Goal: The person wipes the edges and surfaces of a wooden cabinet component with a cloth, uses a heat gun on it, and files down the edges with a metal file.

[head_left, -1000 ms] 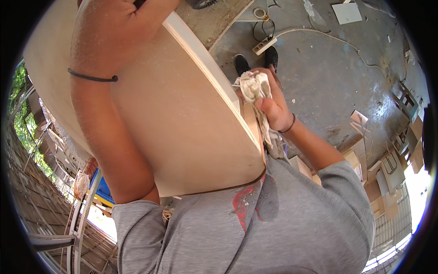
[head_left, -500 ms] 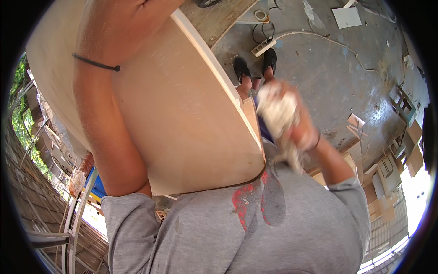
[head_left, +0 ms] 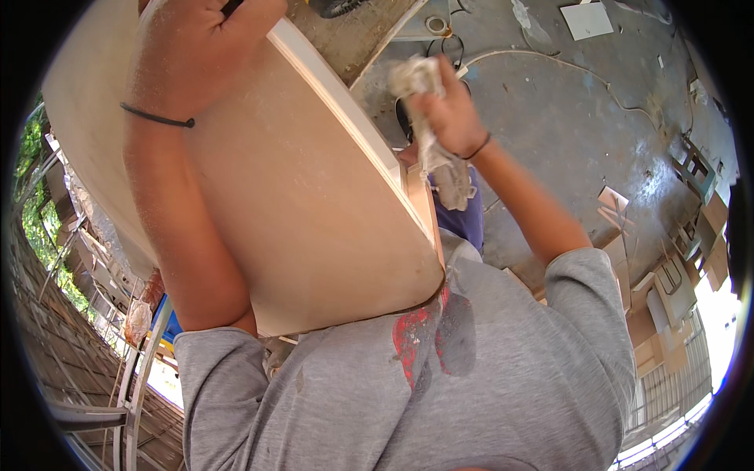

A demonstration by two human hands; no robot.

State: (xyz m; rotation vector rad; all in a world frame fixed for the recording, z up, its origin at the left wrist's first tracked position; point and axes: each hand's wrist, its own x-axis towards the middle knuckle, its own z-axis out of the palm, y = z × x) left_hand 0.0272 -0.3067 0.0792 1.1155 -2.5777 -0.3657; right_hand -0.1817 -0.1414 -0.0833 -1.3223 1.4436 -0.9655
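A large curved wooden panel piece (head_left: 314, 188), pale brown with a light edge strip, lies across in front of my body. My left arm reaches over it. My left hand (head_left: 228, 31) is at the upper edge of the view by the panel's far end, its fingers curled in; what they close on is hidden. Right of the panel, my right hand (head_left: 452, 118) grips a crumpled whitish rag (head_left: 420, 78). Part of the rag hangs below the hand beside the panel's light edge. The hand and rag are slightly blurred.
On the grey concrete floor (head_left: 565, 141) lie a pale cable (head_left: 550, 56), a white sheet (head_left: 587, 20) and a roll of tape (head_left: 436, 25). Wooden frames and board pieces (head_left: 667, 302) stand at the right. A metal frame (head_left: 129, 392) rises at the left.
My right hand has swung up and left with the rag, closer to the panel's far part. My left hand and the panel have shifted slightly left in view.
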